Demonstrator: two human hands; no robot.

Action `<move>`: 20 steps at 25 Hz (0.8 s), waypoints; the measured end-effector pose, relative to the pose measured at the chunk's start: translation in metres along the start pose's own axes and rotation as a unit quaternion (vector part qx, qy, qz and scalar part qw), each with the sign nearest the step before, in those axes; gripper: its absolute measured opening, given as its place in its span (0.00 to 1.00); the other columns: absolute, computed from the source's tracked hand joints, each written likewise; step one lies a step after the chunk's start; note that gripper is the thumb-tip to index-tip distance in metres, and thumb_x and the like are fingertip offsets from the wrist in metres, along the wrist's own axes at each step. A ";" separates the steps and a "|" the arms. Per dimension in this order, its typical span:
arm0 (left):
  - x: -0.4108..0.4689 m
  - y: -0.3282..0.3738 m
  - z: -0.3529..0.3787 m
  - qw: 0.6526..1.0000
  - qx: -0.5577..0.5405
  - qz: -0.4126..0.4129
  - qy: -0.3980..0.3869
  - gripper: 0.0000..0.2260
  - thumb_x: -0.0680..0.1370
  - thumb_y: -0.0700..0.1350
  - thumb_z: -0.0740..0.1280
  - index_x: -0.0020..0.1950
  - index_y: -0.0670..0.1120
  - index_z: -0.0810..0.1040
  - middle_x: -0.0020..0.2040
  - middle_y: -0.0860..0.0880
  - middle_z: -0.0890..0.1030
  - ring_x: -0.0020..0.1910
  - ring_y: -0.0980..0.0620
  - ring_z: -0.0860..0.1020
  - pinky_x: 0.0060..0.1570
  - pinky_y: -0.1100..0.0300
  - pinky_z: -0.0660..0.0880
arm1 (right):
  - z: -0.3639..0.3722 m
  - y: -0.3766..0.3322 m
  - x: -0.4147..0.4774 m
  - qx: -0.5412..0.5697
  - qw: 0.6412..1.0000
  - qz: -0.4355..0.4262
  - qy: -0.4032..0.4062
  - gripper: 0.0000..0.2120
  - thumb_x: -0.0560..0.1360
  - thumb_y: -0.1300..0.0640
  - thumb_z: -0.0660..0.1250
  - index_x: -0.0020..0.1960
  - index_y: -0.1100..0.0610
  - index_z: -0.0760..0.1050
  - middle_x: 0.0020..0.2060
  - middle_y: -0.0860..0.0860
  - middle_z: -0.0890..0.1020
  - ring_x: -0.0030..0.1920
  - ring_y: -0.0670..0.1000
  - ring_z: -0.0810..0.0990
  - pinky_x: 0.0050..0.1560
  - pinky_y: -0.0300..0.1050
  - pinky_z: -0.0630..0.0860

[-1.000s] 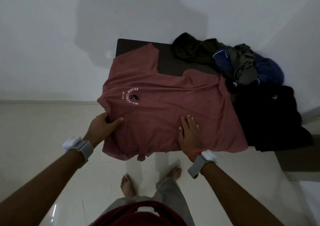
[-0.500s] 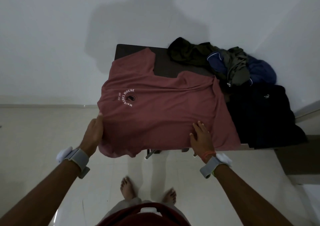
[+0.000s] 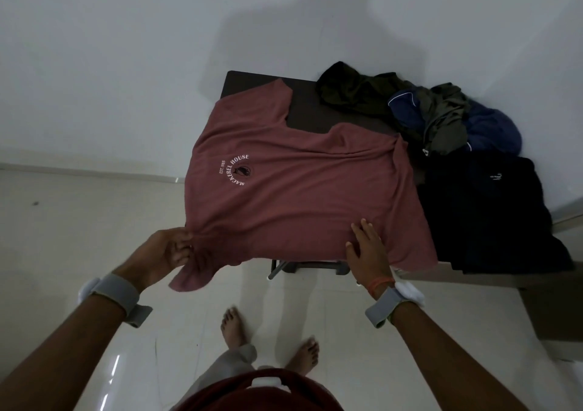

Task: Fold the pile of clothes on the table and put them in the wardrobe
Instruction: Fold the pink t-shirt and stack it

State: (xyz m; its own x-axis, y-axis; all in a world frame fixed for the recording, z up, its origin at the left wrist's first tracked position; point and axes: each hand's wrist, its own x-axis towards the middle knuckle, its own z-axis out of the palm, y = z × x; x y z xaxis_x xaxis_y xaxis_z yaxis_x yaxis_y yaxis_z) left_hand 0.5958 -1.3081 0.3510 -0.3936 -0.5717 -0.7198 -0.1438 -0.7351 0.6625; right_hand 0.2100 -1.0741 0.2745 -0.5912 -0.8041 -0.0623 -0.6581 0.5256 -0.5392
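One pink shirt [image 3: 303, 196] lies spread on the dark worktop [image 3: 303, 117], its near sleeve hanging off the edge. The left hand [image 3: 157, 254] pinches that sleeve with closed fingers; the right hand [image 3: 367, 246] rests flat, fingers spread, on the hem. Soft, light and floppy, it is probably best taken by seams or corners. Beside the shirt sits one heap of dark clothes [image 3: 441, 120], count unclear.

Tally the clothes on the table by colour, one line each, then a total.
Dusty red: 1, the T-shirt
Dark olive: 2, a crumpled garment and a second one on the blue
Blue: 1, a bundle
Black: 1, a flat garment
Total: 5, though the heap may hide more.
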 end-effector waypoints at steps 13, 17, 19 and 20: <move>-0.006 -0.017 0.026 0.956 0.064 0.181 0.224 0.08 0.82 0.40 0.65 0.44 0.40 0.78 0.38 0.43 0.76 0.36 0.47 0.73 0.40 0.54 0.72 | 0.003 0.001 -0.002 -0.011 1.000 -0.007 0.008 0.23 0.81 0.57 0.65 0.75 0.60 0.70 0.78 0.58 0.64 0.79 0.59 0.59 0.78 0.58 0.56; 0.001 -0.022 0.022 0.934 -0.024 0.198 0.296 0.07 0.80 0.37 0.65 0.43 0.42 0.79 0.43 0.43 0.78 0.49 0.44 0.76 0.51 0.50 0.74 | 0.004 0.002 -0.004 -0.027 1.000 -0.010 0.003 0.24 0.81 0.56 0.65 0.75 0.59 0.69 0.78 0.58 0.64 0.79 0.59 0.59 0.78 0.58 0.56; 0.000 -0.022 0.023 0.933 -0.065 0.182 0.305 0.08 0.79 0.37 0.63 0.40 0.43 0.78 0.41 0.45 0.80 0.48 0.44 0.78 0.52 0.51 0.74 | 0.003 0.002 -0.005 -0.028 0.999 -0.016 0.003 0.23 0.81 0.56 0.65 0.75 0.59 0.70 0.78 0.58 0.64 0.79 0.59 0.59 0.78 0.59 0.57; -0.002 -0.019 0.023 0.935 -0.082 0.174 0.299 0.09 0.78 0.37 0.62 0.39 0.43 0.76 0.37 0.45 0.82 0.43 0.44 0.80 0.50 0.53 0.74 | 0.002 0.002 -0.005 -0.029 0.999 -0.016 0.001 0.23 0.81 0.55 0.65 0.75 0.59 0.70 0.78 0.58 0.65 0.79 0.59 0.60 0.78 0.59 0.58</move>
State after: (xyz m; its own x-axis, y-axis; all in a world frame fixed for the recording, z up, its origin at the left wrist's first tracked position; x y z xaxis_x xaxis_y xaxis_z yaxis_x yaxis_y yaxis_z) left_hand 0.5781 -1.2847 0.3452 0.1949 -0.8515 -0.4868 0.0596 -0.4852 0.8724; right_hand 0.2130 -1.0699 0.2720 -0.5698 -0.8206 -0.0435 -0.7031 0.5143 -0.4911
